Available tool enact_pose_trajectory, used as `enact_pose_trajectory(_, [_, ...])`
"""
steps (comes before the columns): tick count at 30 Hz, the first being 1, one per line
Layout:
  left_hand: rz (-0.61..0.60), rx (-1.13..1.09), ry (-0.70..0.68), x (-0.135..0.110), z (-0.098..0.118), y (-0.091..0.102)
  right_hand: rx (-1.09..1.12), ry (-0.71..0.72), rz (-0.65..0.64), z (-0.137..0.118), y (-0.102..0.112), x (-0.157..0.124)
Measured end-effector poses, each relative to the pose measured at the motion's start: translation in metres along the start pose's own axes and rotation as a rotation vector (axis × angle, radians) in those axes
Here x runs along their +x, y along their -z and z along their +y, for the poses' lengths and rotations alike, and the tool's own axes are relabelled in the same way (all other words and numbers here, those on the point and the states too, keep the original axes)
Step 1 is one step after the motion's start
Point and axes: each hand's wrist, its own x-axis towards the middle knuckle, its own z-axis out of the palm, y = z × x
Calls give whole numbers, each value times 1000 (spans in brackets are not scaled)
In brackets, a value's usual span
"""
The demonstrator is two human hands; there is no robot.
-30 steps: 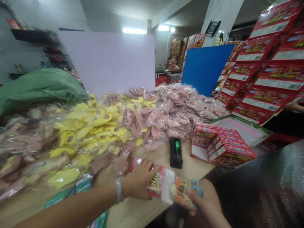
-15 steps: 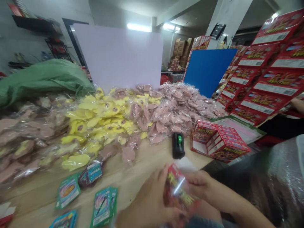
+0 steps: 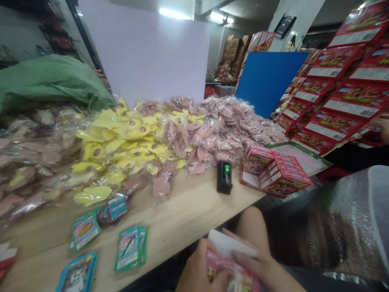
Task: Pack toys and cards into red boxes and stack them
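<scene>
Low in the view, beyond the table's front edge, a small red printed box (image 3: 226, 267) with a white flap (image 3: 227, 243) is between my hands. My left hand (image 3: 197, 265) is wrapped round its left side, thumb across the front. On its right side, my right hand (image 3: 258, 259) grips near the white flap; its fingers are partly blurred. Stacks of cards lie to the left: green-edged cards (image 3: 129, 247), more green-edged cards (image 3: 85, 231), blue-edged cards (image 3: 77, 273) and purple-edged cards (image 3: 112, 209).
Bagged yellow pieces (image 3: 121, 142) and bagged pink pieces (image 3: 219, 129) are heaped across the table (image 3: 173, 211). A black tape dispenser (image 3: 224, 178) stands beside an open red display box (image 3: 276, 170). Stacked red cartons (image 3: 334, 93) rise at right, near another person's arm. A clear plastic bag (image 3: 340, 227) sits below.
Both hands have moved down and toward me with the red box, off the table's edge. A white flap now shows at its top. The view has tilted downward.
</scene>
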Motion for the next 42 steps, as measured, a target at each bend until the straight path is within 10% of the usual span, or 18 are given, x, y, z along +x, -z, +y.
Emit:
enact_pose_trajectory(4, [92, -104, 85, 7, -2, -13, -306, 78, -308, -27, 4, 13])
enact_pose_trajectory(11, [-17, -166, 81, -6, 10, -1, -443, 5, -117, -15, -7, 20])
enact_pose_trajectory(21, [14, -254, -28, -25, -8, 5, -593, 81, -269, -50, -40, 12])
enact_pose_trajectory(28, [28, -261, -31, -25, -9, 0, -405, -132, -210, -34, -24, 29])
enact_pose_trajectory(42, [148, -346, -76, -24, -15, -10, -709, 278, -348, -40, -35, 5])
